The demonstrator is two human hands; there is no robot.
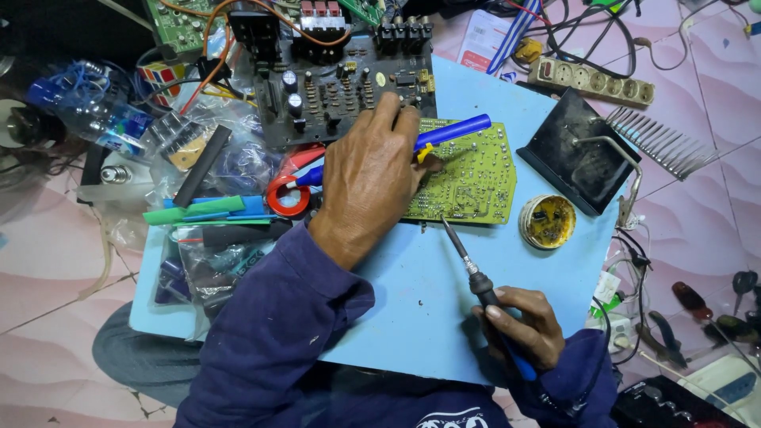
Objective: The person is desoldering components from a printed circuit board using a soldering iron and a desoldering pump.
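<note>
- The left hand [369,178] gripped a blue desoldering pump [452,131], resting on the green circuit board [476,178].
- The right hand [527,325] was closed around a soldering iron [476,273], tip near the board's lower edge on the blue table [412,293].

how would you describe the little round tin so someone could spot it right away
Start at the light blue board that serves as the work surface, and find the green circuit board lying on it. Just right of that board's lower corner, below the black soldering iron stand, sits the small round tin. It is the only round open container there, filled with yellowish-brown paste.
</note>
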